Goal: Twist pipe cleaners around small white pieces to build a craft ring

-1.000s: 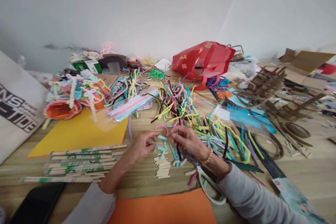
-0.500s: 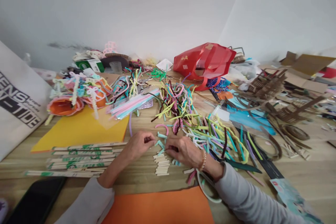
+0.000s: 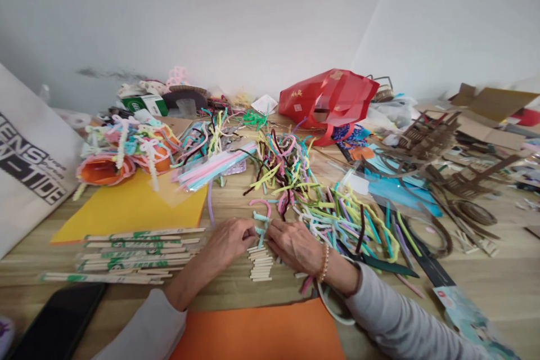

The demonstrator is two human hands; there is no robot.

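Observation:
Short light-blue pipe cleaner pieces (image 3: pixel 260 217) lie on the wooden table between my two hands. My left hand (image 3: pixel 231 241) is closed in a pinch at their left side, its thumb and forefinger against a light-blue piece. From the right, my right hand (image 3: pixel 296 246), with a beaded bracelet at the wrist, pinches the same small group; its fingertips are partly hidden. Just below the fingers, short wooden stick pieces (image 3: pixel 260 264) lie in a stacked column. A pink curved pipe cleaner (image 3: pixel 262 203) rests just above the light-blue pieces.
Tangled pipe cleaners (image 3: pixel 287 163) spread behind and to the right. Wrapped chopsticks (image 3: pixel 135 253), a yellow sheet (image 3: pixel 139 208) and a black phone (image 3: pixel 59 320) are at left. An orange sheet (image 3: pixel 261 332) lies in front. A red bag (image 3: pixel 329 98) stands at the back.
My left hand has moved slightly right, up to the light-blue pieces. My right hand has shifted a little, and the light-blue pieces now sit closer together between the fingertips.

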